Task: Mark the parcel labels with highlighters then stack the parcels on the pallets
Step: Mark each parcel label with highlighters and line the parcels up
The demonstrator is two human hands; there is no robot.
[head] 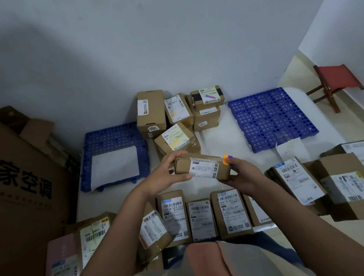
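A small brown parcel (202, 167) with a white label is held up between both hands over the floor. My left hand (168, 174) grips its left end. My right hand (241, 174) supports its right end from below and also holds highlighters (228, 159), whose orange and purple ends stick out above the fingers. Two blue pallets lie on the floor: the left pallet (111, 140) carries a white sheet, the right pallet (269, 117) carries none. A stack of marked parcels (173, 117) stands between them against the wall.
Several labelled parcels (203, 217) lie in a row close to me, with more parcels (339, 183) at the right. A big cardboard box (19, 179) stands at the left. A red stool (335, 83) sits in the far right corner.
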